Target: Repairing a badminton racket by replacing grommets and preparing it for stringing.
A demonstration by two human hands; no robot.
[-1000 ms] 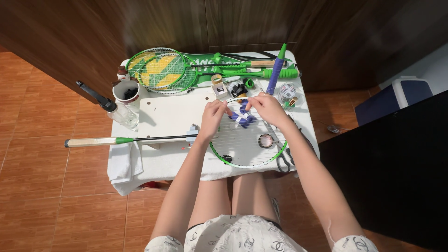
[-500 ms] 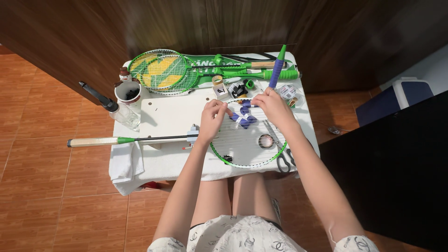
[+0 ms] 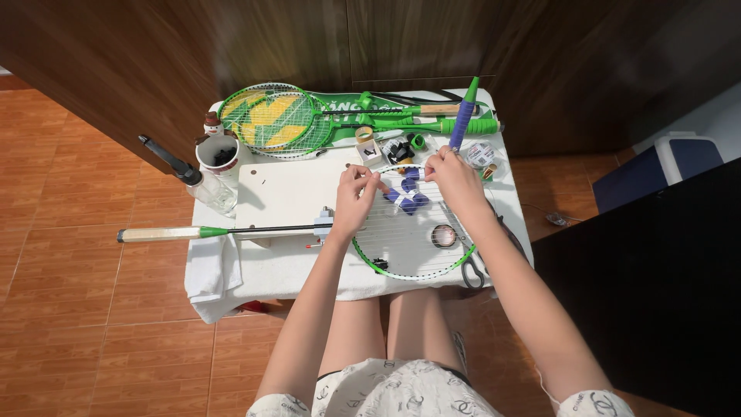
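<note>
Two hands work over the head of a green-framed racket, which lies flat on the counter and serves as the landmark here. The left hand rests on the racket's left rim near the throat, fingers curled together and pinched at the strings; what it grips is too fine to make out. The right hand sits over the racket's far-right rim, fingers likewise drawn together as if pinching string, though I cannot tell exactly on what. Between the hands, on the strung face, lie blue clamps.

The racket's long axis runs left to right: its thin black shaft and pale handle stretch well out to the left past the counter's edge, so the left hand is nearer the shaft and the right hand nearer the tip of the head.

On the strings toward the near right sits a small round tape roll. Just right of the racket lie scissors. Beyond the racket's far side lie a second green racket with yellow strings, a blue-wrapped grip standing slantwise, and small spools and clips. Left of the head, across the bare white board, stand a cup and a clear bottle. A white cloth hangs below the shaft.
</note>
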